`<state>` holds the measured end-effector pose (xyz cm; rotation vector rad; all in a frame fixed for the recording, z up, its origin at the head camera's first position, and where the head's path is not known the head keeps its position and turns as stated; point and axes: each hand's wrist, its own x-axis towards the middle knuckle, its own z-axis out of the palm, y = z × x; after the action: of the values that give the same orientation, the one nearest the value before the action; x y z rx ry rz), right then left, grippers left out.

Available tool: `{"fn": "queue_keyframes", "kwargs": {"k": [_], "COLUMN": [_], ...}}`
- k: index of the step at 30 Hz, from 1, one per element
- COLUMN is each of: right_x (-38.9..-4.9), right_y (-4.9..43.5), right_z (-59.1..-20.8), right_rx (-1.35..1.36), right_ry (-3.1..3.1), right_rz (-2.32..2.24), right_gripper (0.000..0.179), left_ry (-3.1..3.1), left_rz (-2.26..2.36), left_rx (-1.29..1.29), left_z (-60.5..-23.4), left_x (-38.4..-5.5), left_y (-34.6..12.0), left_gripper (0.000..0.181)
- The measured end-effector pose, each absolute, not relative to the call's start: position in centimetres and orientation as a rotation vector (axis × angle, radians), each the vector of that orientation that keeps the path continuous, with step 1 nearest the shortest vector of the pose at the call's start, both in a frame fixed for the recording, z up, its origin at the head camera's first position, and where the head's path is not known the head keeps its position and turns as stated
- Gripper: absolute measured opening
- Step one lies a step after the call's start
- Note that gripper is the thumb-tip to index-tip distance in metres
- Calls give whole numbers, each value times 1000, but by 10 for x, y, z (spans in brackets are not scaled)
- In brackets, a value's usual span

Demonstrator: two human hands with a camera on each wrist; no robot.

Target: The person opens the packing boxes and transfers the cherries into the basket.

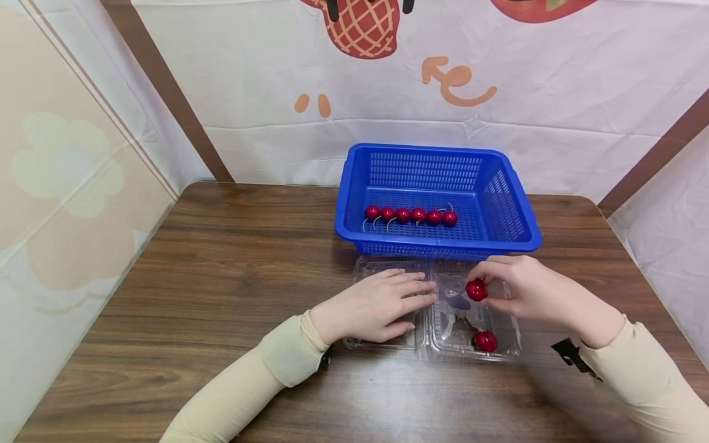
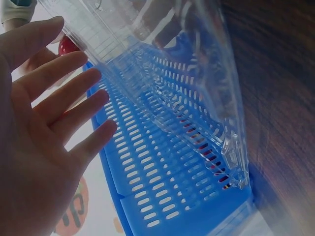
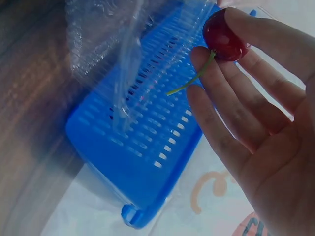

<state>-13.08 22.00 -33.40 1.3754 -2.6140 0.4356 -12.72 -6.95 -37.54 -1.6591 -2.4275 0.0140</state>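
Between thumb and fingers, my right hand (image 1: pixel 526 292) pinches a red cherry (image 1: pixel 476 290) over the right half of an opened clear plastic clamshell box (image 1: pixel 451 344). Its green stem (image 3: pixel 194 80) hangs free in the right wrist view. A second cherry (image 1: pixel 485 341) lies in that same half, near the front edge. My left hand (image 1: pixel 376 304) has its fingers spread over the box's left half, fingertips by the middle fold. In the left wrist view the left palm (image 2: pixel 44 132) shows nothing held.
Behind the box stands a blue perforated basket (image 1: pixel 437 243). Inside it several cherries (image 1: pixel 402 215) with stems lie in a row. The brown wooden table (image 1: pixel 221 258) runs back to a printed white curtain (image 1: pixel 249 80).
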Motion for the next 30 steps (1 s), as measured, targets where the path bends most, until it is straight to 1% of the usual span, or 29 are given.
{"fn": "queue_keyframes", "kwargs": {"k": [20, 30], "right_x": [-145, -154], "right_y": [222, 222], "right_z": [-310, -299], "right_rx": [1381, 1315], "right_ry": [-2519, -2540], "right_rz": [382, 326], "right_gripper": [43, 37], "left_ry": [-2422, -2426], "left_rz": [29, 32], "left_rx": [-1661, -1666], "left_z": [-374, -374], "left_x": [-127, -127], "left_y": [-70, -70], "left_gripper": [56, 56]}}
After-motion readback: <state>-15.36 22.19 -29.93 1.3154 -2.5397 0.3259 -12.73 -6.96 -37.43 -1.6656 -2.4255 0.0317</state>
